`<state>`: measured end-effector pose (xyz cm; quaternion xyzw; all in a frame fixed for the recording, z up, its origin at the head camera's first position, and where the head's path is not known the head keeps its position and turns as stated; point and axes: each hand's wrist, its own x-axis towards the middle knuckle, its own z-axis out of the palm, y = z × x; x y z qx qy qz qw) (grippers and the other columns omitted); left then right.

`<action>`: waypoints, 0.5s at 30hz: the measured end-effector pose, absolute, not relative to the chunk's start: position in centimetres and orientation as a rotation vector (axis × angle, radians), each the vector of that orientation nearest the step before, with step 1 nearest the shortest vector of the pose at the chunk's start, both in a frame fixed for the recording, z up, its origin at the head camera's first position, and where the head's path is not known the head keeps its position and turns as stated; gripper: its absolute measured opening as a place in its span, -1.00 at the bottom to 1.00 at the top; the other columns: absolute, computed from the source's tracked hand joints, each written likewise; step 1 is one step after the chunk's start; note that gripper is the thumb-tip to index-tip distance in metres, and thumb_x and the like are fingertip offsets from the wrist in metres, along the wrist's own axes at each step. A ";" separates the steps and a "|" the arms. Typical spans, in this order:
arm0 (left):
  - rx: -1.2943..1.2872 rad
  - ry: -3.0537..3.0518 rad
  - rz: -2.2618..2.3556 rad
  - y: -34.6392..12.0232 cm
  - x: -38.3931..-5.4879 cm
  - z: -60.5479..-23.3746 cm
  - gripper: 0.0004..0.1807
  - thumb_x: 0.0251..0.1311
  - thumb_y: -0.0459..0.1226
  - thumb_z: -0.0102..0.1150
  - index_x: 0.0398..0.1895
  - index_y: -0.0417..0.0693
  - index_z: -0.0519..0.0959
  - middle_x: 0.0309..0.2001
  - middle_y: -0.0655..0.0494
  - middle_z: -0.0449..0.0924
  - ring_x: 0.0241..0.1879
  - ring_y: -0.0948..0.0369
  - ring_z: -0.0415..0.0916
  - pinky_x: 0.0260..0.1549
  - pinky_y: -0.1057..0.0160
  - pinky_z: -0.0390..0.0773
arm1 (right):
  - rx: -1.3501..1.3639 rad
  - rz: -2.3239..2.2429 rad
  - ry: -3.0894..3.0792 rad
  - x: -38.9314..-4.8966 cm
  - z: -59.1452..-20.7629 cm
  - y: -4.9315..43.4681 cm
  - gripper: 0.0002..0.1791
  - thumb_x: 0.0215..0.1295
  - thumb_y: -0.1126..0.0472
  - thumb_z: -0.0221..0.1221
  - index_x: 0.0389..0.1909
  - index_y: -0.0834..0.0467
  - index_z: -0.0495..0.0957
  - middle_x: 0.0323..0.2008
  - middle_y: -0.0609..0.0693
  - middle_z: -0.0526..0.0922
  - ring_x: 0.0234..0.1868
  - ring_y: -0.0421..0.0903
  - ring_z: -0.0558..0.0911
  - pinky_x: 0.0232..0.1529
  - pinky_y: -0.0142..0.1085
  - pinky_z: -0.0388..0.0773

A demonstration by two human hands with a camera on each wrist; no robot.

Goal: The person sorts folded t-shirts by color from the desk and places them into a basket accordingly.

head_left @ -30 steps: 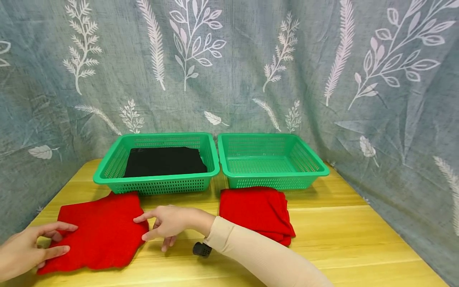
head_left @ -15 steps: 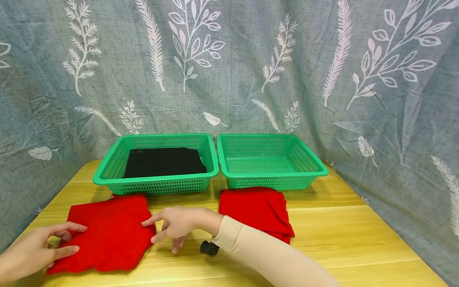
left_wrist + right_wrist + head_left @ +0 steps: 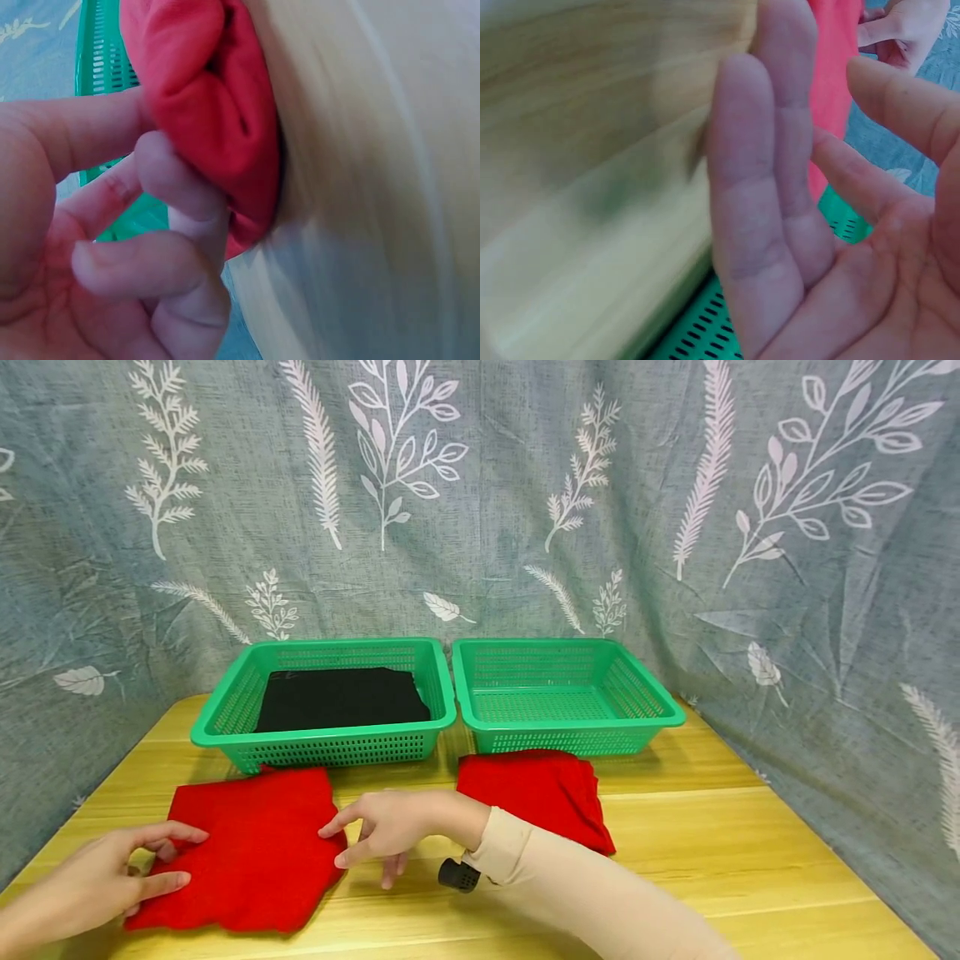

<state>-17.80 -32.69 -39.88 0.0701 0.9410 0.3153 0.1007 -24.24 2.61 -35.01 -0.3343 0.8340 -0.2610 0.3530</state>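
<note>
A folded red cloth (image 3: 255, 860) lies flat on the table at the left in the head view. My left hand (image 3: 112, 872) is at its left side, index finger and thumb laid on top. In the left wrist view, the other fingers (image 3: 180, 180) are bent beside the thick folded edge, holding nothing visible. From the opposite side my right hand (image 3: 397, 827) touches the cloth's right edge with extended index finger and thumb. Its remaining fingers (image 3: 742, 157) are straight and low over the wood in the right wrist view.
A green basket (image 3: 330, 735) behind the cloth holds a folded black cloth (image 3: 341, 700). Beside it stands a second green basket (image 3: 577, 724) with nothing in it. Another folded red cloth (image 3: 525, 785) lies in front of that one, partly behind my right sleeve (image 3: 570, 877). A patterned curtain (image 3: 480, 510) hangs behind.
The left red cloth has slid to the right over the table, with both hands moving along at its sides. The baskets and the other red cloth have stayed in place.
</note>
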 end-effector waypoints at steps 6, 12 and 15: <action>0.401 2.679 1.039 -31.8 -17.9 -39.5 -0.42 0.42 -0.26 0.37 0.43 -0.24 0.49 -0.19 0.02 0.48 -0.68 0.19 0.40 -0.59 0.28 0.54 | -0.827 -0.634 2.151 -24.3 -34.1 3.9 -0.47 0.56 0.07 0.30 0.48 0.00 0.51 -0.41 0.08 0.70 -0.50 0.03 0.82 -0.38 -0.32 0.71; 0.530 2.630 1.100 -30.8 -17.8 -39.5 -0.44 0.42 -0.26 0.37 0.42 -0.22 0.50 -0.13 -0.02 0.50 -0.68 0.18 0.43 -0.56 0.30 0.51 | -0.789 -0.633 2.169 -24.3 -33.6 5.2 -0.74 0.57 0.00 0.28 0.13 -0.05 0.54 -0.23 0.01 0.76 -0.46 0.04 0.83 -0.39 -0.25 0.74; 0.615 2.606 1.133 -30.4 -17.9 -39.6 -0.46 0.43 -0.28 0.36 0.41 -0.22 0.51 -0.10 -0.05 0.51 -0.69 0.16 0.44 -0.56 0.31 0.50 | -0.760 -0.677 2.159 -24.4 -33.7 5.8 -0.78 0.56 0.02 0.29 0.04 -0.06 0.49 -0.26 0.10 0.76 -0.46 0.04 0.83 -0.39 -0.22 0.75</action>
